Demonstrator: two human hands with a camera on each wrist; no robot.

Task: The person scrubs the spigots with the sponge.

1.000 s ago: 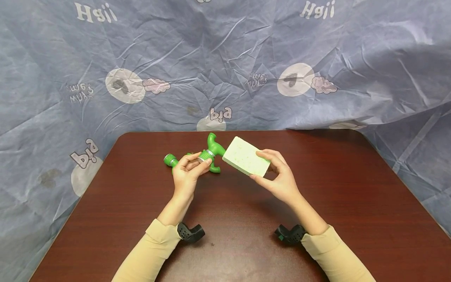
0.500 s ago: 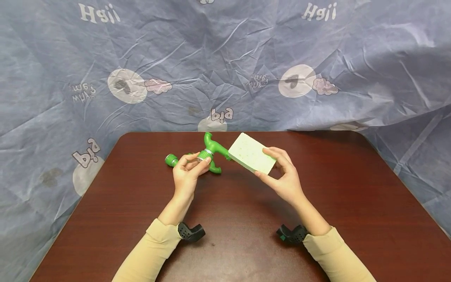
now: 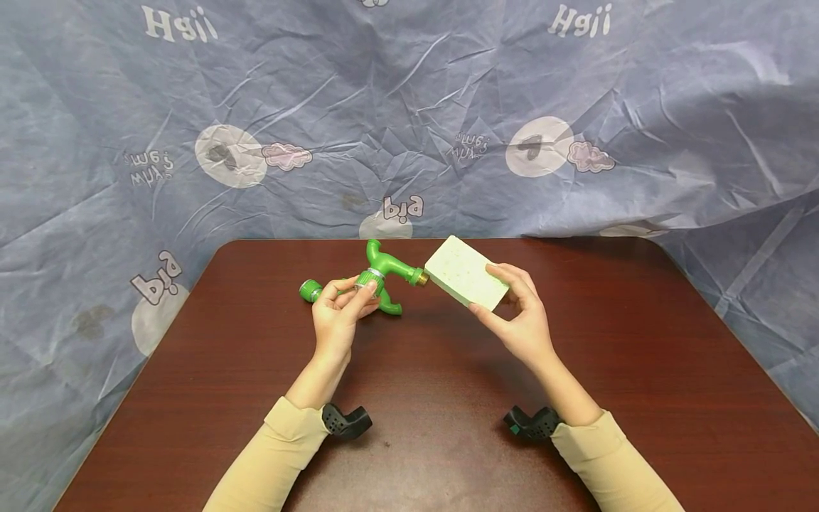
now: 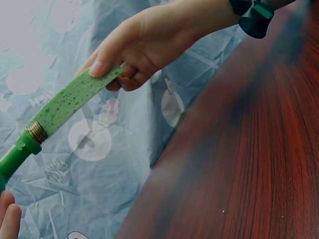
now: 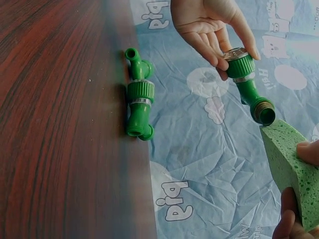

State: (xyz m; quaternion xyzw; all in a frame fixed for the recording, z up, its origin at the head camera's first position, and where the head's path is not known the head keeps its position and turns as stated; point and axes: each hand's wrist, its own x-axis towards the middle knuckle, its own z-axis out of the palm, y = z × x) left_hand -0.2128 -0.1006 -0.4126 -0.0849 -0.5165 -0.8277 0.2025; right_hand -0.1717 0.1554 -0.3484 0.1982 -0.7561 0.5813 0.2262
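My left hand (image 3: 339,320) pinches the ribbed knob of a green tap (image 3: 392,264) between thumb and fingers, above the table. The tap's threaded brass end (image 4: 37,132) points towards a pale green sponge (image 3: 466,274). My right hand (image 3: 521,320) grips that sponge by its right end, thumb below and fingers on top. Sponge edge and brass thread sit very close; whether they touch, I cannot tell. Beyond my left hand, more green tap pieces (image 5: 140,94) lie on the table, partly hidden in the head view; one or two taps, I cannot tell.
Both hands are over the dark red-brown wooden table (image 3: 416,412). A wrinkled blue-grey printed cloth (image 3: 409,128) hangs behind its far edge. Black camera mounts (image 3: 347,422) sit at both wrists.
My right hand and the sponge have shifted right and slightly away, uncovering the tap's brass thread. The held tap has tilted a little to the left; my left hand has hardly moved.
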